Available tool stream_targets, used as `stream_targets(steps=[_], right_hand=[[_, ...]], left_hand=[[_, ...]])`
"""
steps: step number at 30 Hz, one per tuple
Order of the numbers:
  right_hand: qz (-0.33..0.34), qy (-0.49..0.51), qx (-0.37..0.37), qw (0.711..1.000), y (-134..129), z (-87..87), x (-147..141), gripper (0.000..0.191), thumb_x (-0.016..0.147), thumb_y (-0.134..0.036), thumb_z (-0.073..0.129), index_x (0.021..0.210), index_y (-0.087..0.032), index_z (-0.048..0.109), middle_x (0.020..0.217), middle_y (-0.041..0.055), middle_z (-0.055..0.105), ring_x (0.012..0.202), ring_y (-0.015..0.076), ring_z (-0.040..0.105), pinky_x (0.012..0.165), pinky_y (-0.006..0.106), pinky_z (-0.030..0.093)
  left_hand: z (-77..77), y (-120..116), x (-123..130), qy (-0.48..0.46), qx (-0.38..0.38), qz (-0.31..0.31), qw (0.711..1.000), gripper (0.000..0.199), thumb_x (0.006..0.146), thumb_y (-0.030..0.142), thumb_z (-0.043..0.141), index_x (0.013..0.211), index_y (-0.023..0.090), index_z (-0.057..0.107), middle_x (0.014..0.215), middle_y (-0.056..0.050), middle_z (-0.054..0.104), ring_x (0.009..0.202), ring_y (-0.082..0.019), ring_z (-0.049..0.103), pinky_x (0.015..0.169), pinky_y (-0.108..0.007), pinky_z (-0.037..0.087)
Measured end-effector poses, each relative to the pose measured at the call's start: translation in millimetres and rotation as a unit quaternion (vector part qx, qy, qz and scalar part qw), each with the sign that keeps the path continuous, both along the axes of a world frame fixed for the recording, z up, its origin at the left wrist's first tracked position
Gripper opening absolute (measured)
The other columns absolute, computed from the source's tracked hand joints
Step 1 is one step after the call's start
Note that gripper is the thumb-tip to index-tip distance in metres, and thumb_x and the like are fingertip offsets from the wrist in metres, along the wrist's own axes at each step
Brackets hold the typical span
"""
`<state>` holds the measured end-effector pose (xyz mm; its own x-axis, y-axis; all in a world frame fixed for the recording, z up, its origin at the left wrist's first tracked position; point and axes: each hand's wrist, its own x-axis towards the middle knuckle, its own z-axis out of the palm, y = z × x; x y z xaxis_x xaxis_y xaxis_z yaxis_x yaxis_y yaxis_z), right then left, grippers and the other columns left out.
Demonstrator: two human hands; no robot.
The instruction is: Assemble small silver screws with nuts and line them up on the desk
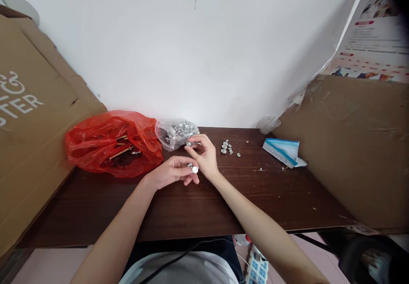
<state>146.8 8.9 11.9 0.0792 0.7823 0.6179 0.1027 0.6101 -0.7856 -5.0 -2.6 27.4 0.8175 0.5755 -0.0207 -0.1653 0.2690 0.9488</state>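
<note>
My left hand (174,172) is closed on a small shiny metal piece with a round end (194,170), held between thumb and fingers above the dark brown table. Just behind it and to the right, my right hand (203,154) pinches a small round metal part (188,143) at its fingertips. Beyond my right fingertips lies a clear plastic bag (179,134) full of small metal parts. To the right, several loose metal parts (225,146) lie on the table (255,203).
An open red plastic bag (115,143) with brass-coloured and dark pieces sits at the left. A blue and white packet (283,152) and a crumpled clear plastic piece (268,124) lie at the right. Cardboard (358,147) stands at both sides.
</note>
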Motion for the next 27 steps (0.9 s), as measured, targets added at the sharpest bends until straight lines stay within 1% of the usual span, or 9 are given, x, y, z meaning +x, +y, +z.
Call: stream_targets(steps=[3,5,7,9,12,16,21,27], right_hand=[[0.001,0.012,0.006,1.0,-0.6,-0.5,-1.6,0.012,0.079,-0.024,0.065,0.09,-0.022,0.063,0.099,0.0035,0.055,0.087,0.0155,0.06,0.074,0.031,0.058],[0.012,0.017,0.016,1.0,-1.0,-1.5,-2.8,0.012,0.079,-0.022,0.065,0.091,-0.023,0.063,0.099,0.0032,0.055,0.089,0.0158,0.06,0.075,0.031,0.058],[0.007,0.014,0.028,0.999,-1.2,-2.1,-3.6,0.013,0.079,-0.02,0.064,0.092,-0.023,0.063,0.098,0.0031,0.056,0.09,0.0159,0.06,0.078,0.031,0.057],[-0.022,0.008,0.033,0.999,-1.3,-2.1,-3.6,0.013,0.08,-0.018,0.063,0.093,-0.023,0.063,0.099,0.0034,0.057,0.093,0.0164,0.06,0.08,0.032,0.056],[-0.062,0.005,0.034,0.997,-1.1,-1.8,-2.7,0.013,0.081,-0.017,0.061,0.092,-0.023,0.063,0.102,0.0046,0.056,0.098,0.0177,0.059,0.082,0.034,0.056],[-0.068,-0.01,0.057,0.996,-1.8,-0.6,-0.8,0.013,0.081,-0.016,0.061,0.092,-0.023,0.063,0.103,0.0051,0.056,0.099,0.018,0.059,0.082,0.035,0.055],[-0.095,-0.045,0.079,0.991,-3.6,2.5,1.9,0.012,0.083,-0.017,0.059,0.093,-0.024,0.062,0.104,0.0054,0.056,0.099,0.0189,0.059,0.083,0.038,0.056],[-0.099,-0.051,0.093,0.989,-3.2,3.3,3.5,0.013,0.084,-0.018,0.06,0.095,-0.023,0.063,0.104,0.0057,0.057,0.1,0.0191,0.059,0.084,0.038,0.055]], left_hand=[[0.3,1.8,0.6,-0.073,-0.034,0.095,0.992,0.02,0.078,0.027,0.072,0.095,0.017,0.068,0.074,-0.008,0.071,0.056,-0.01,0.055,0.055,-0.022,0.041],[-0.8,3.5,1.6,-0.093,-0.035,0.131,0.986,0.021,0.077,0.024,0.072,0.097,0.017,0.068,0.075,-0.008,0.07,0.058,-0.01,0.055,0.055,-0.021,0.041],[-2.3,5.1,2.6,-0.097,-0.029,0.153,0.983,0.02,0.078,0.021,0.071,0.096,0.016,0.069,0.079,-0.01,0.071,0.062,-0.011,0.056,0.055,-0.021,0.041],[-3.5,6.2,3.2,-0.099,-0.032,0.168,0.98,0.019,0.077,0.019,0.071,0.095,0.015,0.068,0.083,-0.011,0.071,0.065,-0.011,0.057,0.056,-0.021,0.042],[-4.3,6.6,3.2,-0.101,-0.049,0.186,0.976,0.021,0.076,0.019,0.072,0.097,0.017,0.067,0.084,-0.011,0.072,0.063,-0.011,0.056,0.054,-0.021,0.04],[-4.4,6.1,3.0,-0.099,-0.053,0.202,0.973,0.023,0.077,0.019,0.07,0.1,0.017,0.065,0.083,-0.011,0.072,0.061,-0.01,0.054,0.055,-0.021,0.04],[-6.0,6.9,3.4,-0.107,-0.04,0.218,0.969,0.023,0.079,0.019,0.069,0.101,0.018,0.063,0.087,-0.009,0.071,0.067,-0.012,0.057,0.057,-0.022,0.042],[-6.9,8.9,3.3,-0.108,-0.04,0.235,0.965,0.024,0.078,0.02,0.069,0.101,0.019,0.063,0.088,-0.007,0.069,0.069,-0.012,0.058,0.059,-0.023,0.043]])
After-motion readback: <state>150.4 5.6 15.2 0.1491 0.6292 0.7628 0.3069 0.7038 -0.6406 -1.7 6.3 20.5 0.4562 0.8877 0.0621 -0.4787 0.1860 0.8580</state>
